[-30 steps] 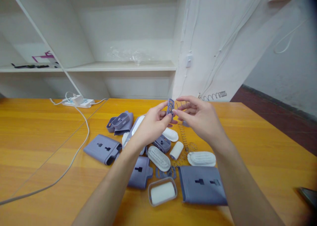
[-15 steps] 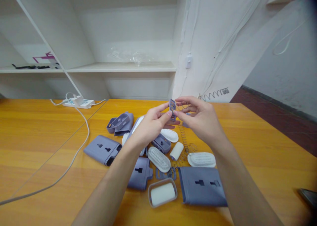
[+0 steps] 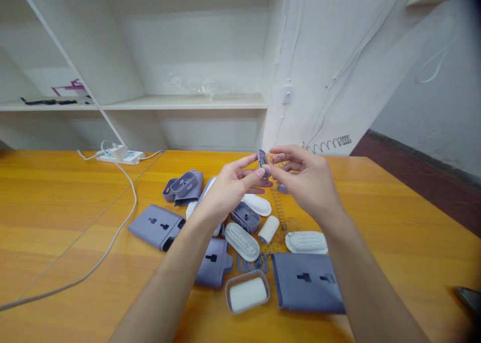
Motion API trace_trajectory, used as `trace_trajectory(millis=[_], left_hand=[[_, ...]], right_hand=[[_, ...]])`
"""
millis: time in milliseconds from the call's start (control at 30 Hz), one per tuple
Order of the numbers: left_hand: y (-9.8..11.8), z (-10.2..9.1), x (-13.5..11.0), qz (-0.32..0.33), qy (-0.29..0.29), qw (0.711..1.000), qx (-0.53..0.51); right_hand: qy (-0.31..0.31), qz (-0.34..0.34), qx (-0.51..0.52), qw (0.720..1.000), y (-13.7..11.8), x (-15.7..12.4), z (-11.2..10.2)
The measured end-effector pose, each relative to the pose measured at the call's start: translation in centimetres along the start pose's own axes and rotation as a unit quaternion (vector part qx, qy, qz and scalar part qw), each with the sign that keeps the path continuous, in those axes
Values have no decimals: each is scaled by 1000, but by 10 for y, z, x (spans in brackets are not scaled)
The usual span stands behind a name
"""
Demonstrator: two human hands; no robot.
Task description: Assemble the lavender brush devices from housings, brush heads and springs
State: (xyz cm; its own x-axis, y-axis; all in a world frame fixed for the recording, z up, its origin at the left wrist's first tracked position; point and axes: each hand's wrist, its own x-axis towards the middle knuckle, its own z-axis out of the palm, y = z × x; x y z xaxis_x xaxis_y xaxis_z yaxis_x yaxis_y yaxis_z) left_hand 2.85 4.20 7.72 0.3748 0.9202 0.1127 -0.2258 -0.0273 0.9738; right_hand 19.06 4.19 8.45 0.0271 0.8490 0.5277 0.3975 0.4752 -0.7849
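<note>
Little shift since a second ago: from my remote seat, the dark coiled wire (image 3: pixel 340 141) past the right hand (image 3: pixel 310 180) reaches slightly farther right; both hands roughly same spot. Nearest: clear plastic rectangular tray (image 3: pixel 228 295) with a white rounded block (image 3: pixel 248 294) inside, flat grey-purple rectangular case (image 3: pixel 308 294) just right of it. Next, white ribbed oval piece (image 3: pixel 242 242) and small white cylinder (image 3: pixel 269 230), on the yellow-orange wooden surface (image 3: pixel 394 223). Raised over that clutter, left hand (image 3: pixel 235 183) has its fingers closed on the small grey-purple slotted plastic plate (image 3: pixel 262 157). Right fingers bent, small gap, thumb tip at the plate; I can't tell whether they grip plate or wire. Farther back: white power strip (image 3: pixel 130 157), then white shelf unit (image 3: pixel 188 102) bearing crumpled clear plastic film (image 3: pixel 208 88).
</note>
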Motion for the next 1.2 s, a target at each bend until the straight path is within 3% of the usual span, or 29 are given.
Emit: trace_trajectory(millis=[567, 900, 1200], left_hand=[[0, 1, 0, 3, 10, 1000, -22], [1, -2, -1, 0, -31, 999, -16], [3, -1, -2, -24, -33, 999, 3]], right_hand=[[27, 2, 6, 1000, 0, -4, 8], [-17, 0, 18, 1000, 0, -3, 5], [5, 2, -7, 1000, 0, 0, 1]])
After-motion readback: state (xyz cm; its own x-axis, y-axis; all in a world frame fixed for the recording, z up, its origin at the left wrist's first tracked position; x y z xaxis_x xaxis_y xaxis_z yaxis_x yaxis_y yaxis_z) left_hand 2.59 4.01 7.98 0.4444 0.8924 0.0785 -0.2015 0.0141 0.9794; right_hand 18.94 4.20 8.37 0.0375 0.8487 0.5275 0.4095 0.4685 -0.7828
